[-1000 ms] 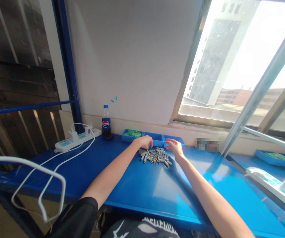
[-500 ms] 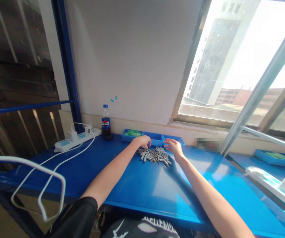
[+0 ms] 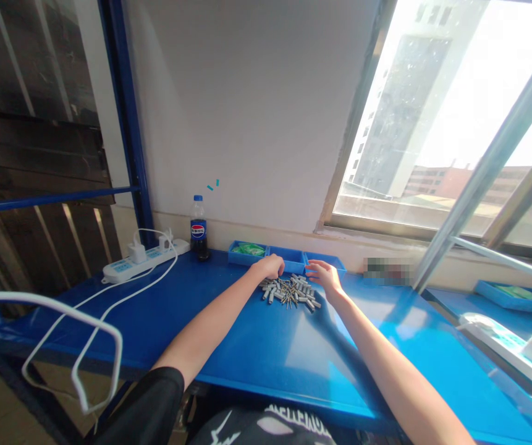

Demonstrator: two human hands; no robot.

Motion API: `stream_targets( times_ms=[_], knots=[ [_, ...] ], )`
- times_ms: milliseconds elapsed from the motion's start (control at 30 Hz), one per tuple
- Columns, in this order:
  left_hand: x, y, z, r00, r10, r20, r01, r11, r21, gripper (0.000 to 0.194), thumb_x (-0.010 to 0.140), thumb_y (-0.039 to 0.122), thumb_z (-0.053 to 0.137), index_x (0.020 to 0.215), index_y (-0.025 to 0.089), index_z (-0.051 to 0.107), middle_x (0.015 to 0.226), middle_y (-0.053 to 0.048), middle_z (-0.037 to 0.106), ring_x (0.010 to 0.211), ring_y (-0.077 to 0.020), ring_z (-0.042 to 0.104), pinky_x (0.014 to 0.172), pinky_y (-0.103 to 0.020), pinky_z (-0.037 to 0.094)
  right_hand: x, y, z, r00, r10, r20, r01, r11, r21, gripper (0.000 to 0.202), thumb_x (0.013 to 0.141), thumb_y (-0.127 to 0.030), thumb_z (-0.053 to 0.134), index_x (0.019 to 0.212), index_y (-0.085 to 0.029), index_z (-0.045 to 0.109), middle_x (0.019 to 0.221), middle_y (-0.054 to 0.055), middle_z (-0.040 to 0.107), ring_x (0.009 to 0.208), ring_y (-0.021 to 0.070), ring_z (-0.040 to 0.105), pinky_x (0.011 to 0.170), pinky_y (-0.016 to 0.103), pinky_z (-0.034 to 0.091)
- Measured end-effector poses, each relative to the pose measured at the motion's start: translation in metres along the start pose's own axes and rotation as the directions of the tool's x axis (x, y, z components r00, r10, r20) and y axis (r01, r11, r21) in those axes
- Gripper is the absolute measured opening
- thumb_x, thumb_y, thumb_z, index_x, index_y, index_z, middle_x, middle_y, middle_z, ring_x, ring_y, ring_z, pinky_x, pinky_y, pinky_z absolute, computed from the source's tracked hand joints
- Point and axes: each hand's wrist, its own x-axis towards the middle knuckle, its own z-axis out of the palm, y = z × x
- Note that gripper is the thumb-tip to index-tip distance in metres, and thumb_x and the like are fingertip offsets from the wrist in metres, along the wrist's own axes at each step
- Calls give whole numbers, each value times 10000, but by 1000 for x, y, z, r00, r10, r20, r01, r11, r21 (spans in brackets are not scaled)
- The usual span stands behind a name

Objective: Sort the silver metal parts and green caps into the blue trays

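A heap of small grey cylinders and thin metal pins (image 3: pixel 288 292) lies on the blue table (image 3: pixel 256 346) near its far edge. My left hand (image 3: pixel 270 267) rests at the heap's far left side with its fingers curled; whether it holds a piece is hidden. At the heap's far right side, my right hand (image 3: pixel 324 274) hovers with fingers spread and nothing seen in it. Just behind both hands stands a row of shallow blue trays (image 3: pixel 293 254); the left tray holds something green (image 3: pixel 247 250).
A cola bottle (image 3: pixel 198 227) stands at the wall left of the trays. A white power strip (image 3: pixel 143 259) with plugs and white cables lies further left. Another blue tray (image 3: pixel 516 298) and white power strip (image 3: pixel 511 350) are at the right, under the window.
Both hands stay at the heap. The left hand has shifted slightly, its fingers curling at the heap's left edge. The right hand has barely moved.
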Motion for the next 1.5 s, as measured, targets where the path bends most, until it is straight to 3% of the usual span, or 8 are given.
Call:
stream_targets(
  times_ms=[133, 267, 600, 867, 1033, 1200, 1333, 1500],
  knots=[
    [-2, -1, -11, 999, 24, 30, -23, 1000, -17, 249, 718, 264, 831, 963, 227, 816, 1019, -77, 778, 945, -205, 733, 882, -240, 562, 1, 1, -1, 1000, 3, 1, -3, 1000, -3, 344, 725, -363, 716, 1006, -173, 772, 912, 98, 807, 746, 223, 758, 647, 301, 605],
    [-4, -1, -18, 996, 36, 83, -34, 999, -24, 376, 625, 352, 904, 972, 244, 811, 994, -52, 786, 894, -190, 732, 849, -224, 564, 2, 1, -1, 1000, 8, 5, -8, 1000, -2, 343, 739, -355, 704, 1018, -167, 773, 909, 98, 806, 734, 213, 755, 634, 290, 600],
    [-3, 10, -9, 995, 12, 97, -7, 998, -59, 467, 569, 192, 896, 1024, 220, 793, 1001, -51, 790, 897, -200, 749, 808, -234, 591, 1, 2, 1, 1000, 13, 18, -13, 1000, 1, 303, 751, -346, 702, 992, -178, 774, 880, 91, 808, 718, 215, 754, 639, 299, 604],
    [-5, 18, -5, 996, -66, 65, 72, 994, -83, 508, 603, 77, 812, 1098, 183, 782, 890, -74, 786, 753, -206, 751, 743, -271, 612, 3, 4, 1, 999, 26, 28, -26, 1000, -2, 335, 750, -347, 697, 1025, -170, 766, 899, 92, 808, 721, 208, 751, 637, 288, 595],
    [-5, 19, -14, 999, -48, -16, 46, 993, -109, 400, 593, 100, 836, 986, 167, 805, 935, -90, 792, 887, -238, 758, 813, -274, 605, 5, 7, 0, 999, 33, 42, -32, 999, -11, 343, 755, -338, 693, 1048, -173, 761, 935, 93, 812, 723, 205, 750, 636, 286, 592],
    [-6, 14, -30, 998, 15, -65, -28, 980, -199, 355, 680, 125, 808, 1030, 185, 812, 933, -42, 801, 884, -181, 751, 801, -218, 586, 6, 8, 1, 997, 39, 71, -37, 999, -29, 277, 779, -323, 702, 1003, -175, 771, 901, 89, 811, 698, 196, 739, 606, 270, 575],
    [-6, 6, -34, 991, 81, -106, -117, 907, -405, 357, 690, 170, 831, 1046, 151, 809, 873, -43, 792, 796, -165, 738, 743, -227, 583, 4, 7, 3, 991, 39, 130, -35, 999, -34, 231, 815, -296, 697, 989, -165, 773, 882, 90, 807, 667, 172, 720, 583, 247, 556],
    [-5, 0, -31, 990, 74, -120, -136, 717, -684, 330, 673, 132, 815, 999, 98, 787, 758, -45, 753, 660, -149, 699, 675, -260, 583, 3, 8, 3, 983, 39, 178, -34, 999, -32, 202, 838, -272, 716, 1000, -165, 771, 874, 88, 806, 679, 160, 716, 583, 226, 549]
  ],
)
